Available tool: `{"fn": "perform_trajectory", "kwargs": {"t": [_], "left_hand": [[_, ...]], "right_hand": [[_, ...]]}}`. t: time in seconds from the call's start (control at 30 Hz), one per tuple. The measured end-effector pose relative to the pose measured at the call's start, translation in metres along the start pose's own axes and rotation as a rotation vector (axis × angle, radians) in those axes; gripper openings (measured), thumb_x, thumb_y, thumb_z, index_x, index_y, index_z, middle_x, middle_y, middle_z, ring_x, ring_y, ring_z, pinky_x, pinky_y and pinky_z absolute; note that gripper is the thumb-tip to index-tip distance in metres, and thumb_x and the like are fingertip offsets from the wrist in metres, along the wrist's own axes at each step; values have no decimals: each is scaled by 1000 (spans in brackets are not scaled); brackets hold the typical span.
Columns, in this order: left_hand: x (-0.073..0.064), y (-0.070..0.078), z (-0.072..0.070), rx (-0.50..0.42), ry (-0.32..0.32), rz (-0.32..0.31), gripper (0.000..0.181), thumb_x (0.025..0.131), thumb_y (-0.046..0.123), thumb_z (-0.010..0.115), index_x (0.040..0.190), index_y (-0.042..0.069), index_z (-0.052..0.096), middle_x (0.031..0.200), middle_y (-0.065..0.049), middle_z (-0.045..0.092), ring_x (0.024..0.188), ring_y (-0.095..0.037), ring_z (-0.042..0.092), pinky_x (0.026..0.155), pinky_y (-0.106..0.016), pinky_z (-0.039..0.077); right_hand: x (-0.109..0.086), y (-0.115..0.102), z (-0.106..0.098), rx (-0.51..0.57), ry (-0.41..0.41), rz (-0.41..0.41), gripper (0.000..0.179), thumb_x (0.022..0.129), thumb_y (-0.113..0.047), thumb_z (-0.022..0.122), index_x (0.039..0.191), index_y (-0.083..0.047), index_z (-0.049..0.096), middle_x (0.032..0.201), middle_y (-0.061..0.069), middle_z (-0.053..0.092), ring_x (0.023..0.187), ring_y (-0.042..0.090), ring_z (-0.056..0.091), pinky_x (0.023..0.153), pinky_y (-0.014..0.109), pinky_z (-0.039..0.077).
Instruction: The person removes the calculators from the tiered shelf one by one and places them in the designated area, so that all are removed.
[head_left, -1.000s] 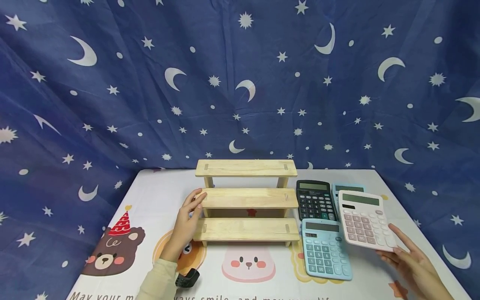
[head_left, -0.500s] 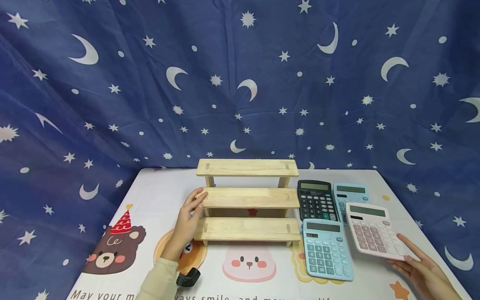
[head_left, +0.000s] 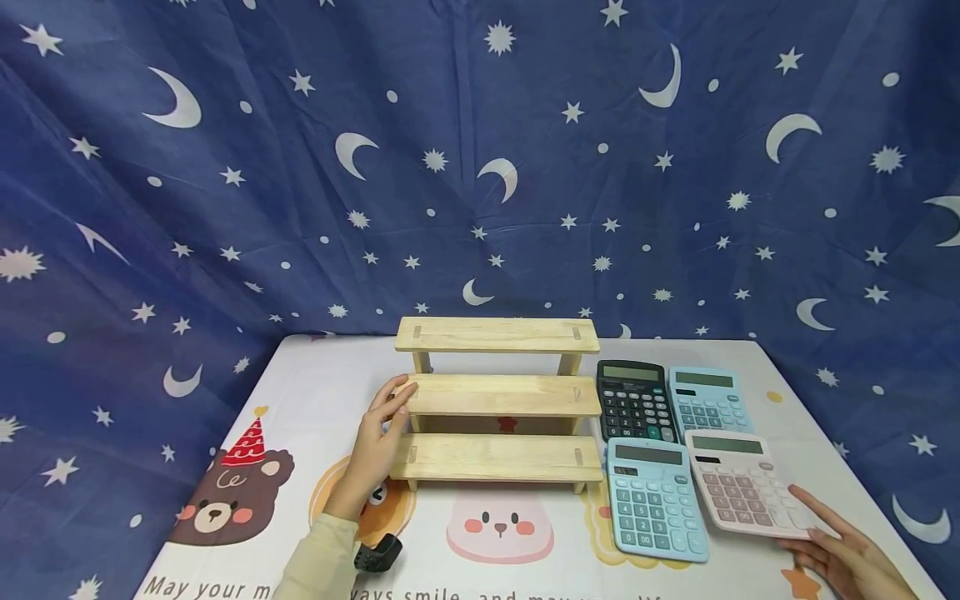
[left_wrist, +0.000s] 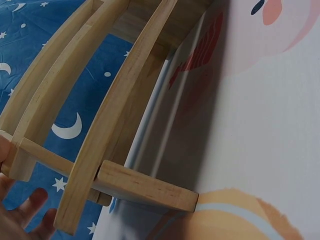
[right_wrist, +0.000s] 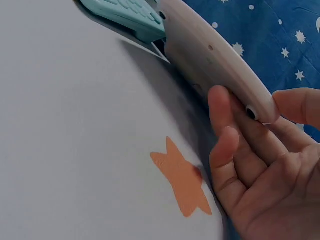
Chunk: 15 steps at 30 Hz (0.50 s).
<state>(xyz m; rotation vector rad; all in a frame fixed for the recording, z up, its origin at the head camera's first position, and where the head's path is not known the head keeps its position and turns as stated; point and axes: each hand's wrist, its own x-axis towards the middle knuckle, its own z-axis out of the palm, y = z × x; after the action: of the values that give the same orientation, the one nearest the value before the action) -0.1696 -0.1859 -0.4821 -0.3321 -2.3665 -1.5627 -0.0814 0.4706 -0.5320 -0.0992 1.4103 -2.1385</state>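
Observation:
A white calculator with pink keys (head_left: 738,492) is pinched at its lower right corner by my right hand (head_left: 843,554). In the right wrist view, my fingers (right_wrist: 220,102) lie under its raised edge, which stands off the table. To its left is a light blue calculator (head_left: 654,510). Behind are a black calculator (head_left: 636,404) and another light blue calculator (head_left: 705,402), the latter's lower part covered by the white one. At the left end of a three-tier wooden stand (head_left: 498,396), my left hand (head_left: 373,437) touches the middle board with loosely bent fingers.
A white printed cloth (head_left: 262,367) covers the table. A dark blue curtain (head_left: 450,167) with moons and stars hangs behind and at both sides. A black strap-like device (head_left: 377,554) is at the left sleeve.
My right hand has moved the white calculator right and down toward the table, uncovering more of the rear light blue calculator. My left hand stays at the stand.

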Motion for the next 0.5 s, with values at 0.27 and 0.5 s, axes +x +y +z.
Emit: {"fn": "perform_trajectory", "kwargs": {"t": [0.27, 0.5], "left_hand": [[0, -1, 0, 8, -5, -12, 39, 108, 15, 45, 144, 2, 54, 161, -13, 38, 149, -39, 34, 107, -41, 43], [0, -1, -1, 5, -3, -4, 39, 108, 14, 45, 144, 1, 54, 161, -14, 38, 150, -39, 33, 107, -36, 43]], "right_hand": [[-2, -4, -1, 131, -125, 95, 60, 112, -8, 24, 128, -53, 60, 121, 6, 72, 108, 20, 70, 87, 31, 55], [-4, -8, -2, 53, -78, 178, 60, 112, -11, 26, 124, -60, 58, 115, -1, 65, 98, 16, 65, 83, 31, 53]]}}
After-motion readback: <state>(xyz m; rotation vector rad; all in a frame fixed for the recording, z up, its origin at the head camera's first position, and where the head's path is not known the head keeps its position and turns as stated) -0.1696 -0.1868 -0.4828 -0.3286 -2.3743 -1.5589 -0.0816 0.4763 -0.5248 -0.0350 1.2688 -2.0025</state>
